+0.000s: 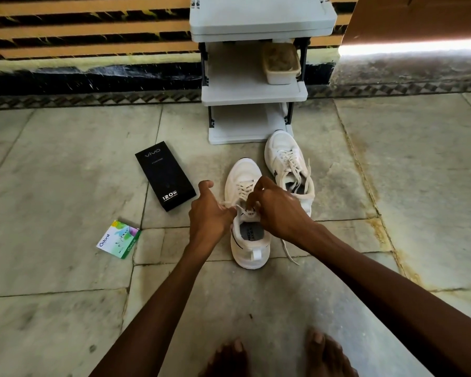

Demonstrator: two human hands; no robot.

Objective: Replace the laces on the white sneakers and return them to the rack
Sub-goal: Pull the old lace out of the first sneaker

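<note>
the stone floor carried everything. at twelve o'clock from the person stood the grey shoe rack. the far sneaker lay just in front of it at about one o'clock, laced, with its ends loose. the near sneaker sat dead ahead, toe toward the rack and heel toward the person. a black vivo box lay at eleven o'clock and an odonil packet at ten.

the left hand was curled at the nine o'clock side of the near sneaker's collar, holding a strand of the lace out sideways. the right hand, coming in from three o'clock, pinched the lace at the top eyelets. its fingers hid which eyelet.

the step looked like threading the top eyelets. doing it well called for a flat, untwisted lace, an even pull on both sides, and a steady tongue so that the shoe would not tip.
</note>
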